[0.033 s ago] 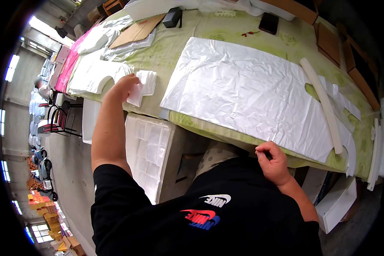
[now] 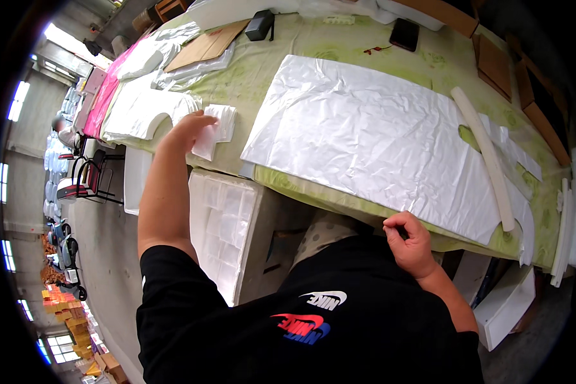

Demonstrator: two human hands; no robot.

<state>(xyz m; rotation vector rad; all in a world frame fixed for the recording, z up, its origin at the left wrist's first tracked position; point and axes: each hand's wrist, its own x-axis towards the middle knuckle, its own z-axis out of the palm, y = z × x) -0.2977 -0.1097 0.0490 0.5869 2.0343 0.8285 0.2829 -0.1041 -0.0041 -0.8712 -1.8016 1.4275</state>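
While the left arm stretches forward nearly straight, I see its hand (image 2: 192,127) palm down over the near edge of the table (image 2: 262,73), fingers on the left part of a small white stack (image 2: 225,121). The hand hides where they meet, so I cannot tell whether the fingers are clamped on it. The right arm is bent, and the right hand (image 2: 412,248) is curled, thumb and forefinger together, just beside the near edge of a large crinkled white sheet (image 2: 358,134); I cannot tell whether anything is pinched there.

On the black shirt (image 2: 237,333) I make out a white logo (image 2: 326,299) and overlapping red and blue ones, all upside down to me.

A pale tube (image 2: 481,153) lies across the sheet's right end, over its cut-out. Left of the stack is a white pile (image 2: 137,105); beyond are cardboard (image 2: 208,46), a dark box (image 2: 259,25) and a phone (image 2: 404,35). Cartons (image 2: 493,67) stand at far right.
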